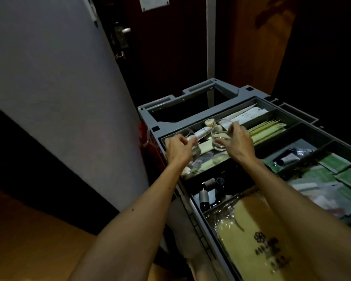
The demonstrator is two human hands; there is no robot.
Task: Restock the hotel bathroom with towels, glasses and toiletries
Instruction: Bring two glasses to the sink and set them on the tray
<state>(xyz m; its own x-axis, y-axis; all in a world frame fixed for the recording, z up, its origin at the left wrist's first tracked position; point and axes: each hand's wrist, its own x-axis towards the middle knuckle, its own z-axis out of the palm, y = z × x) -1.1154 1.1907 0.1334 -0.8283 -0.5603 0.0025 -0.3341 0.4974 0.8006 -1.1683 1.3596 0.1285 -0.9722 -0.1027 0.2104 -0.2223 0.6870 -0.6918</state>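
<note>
A grey housekeeping cart [193, 92] stands in front of me with a divided top tray. My left hand [177, 150] grips a clear drinking glass [187, 134] over the tray's near-left compartment. My right hand [238, 140] holds a second clear glass [220, 140] by its rim, thumb and fingers curled around it. Both glasses sit low in the same compartment among rolled paper packets [203, 131] and small toiletries. How far the glasses are off the tray floor is unclear.
Other compartments hold pale green sticks [270, 127], dark tubes [288, 158], green sachets [336, 165] and small bottles [204, 196]. Wrapped yellow slippers [251, 236] lie at the near end. A grey wall [59, 88] rises left; a dark door with a handle [123, 36] is behind.
</note>
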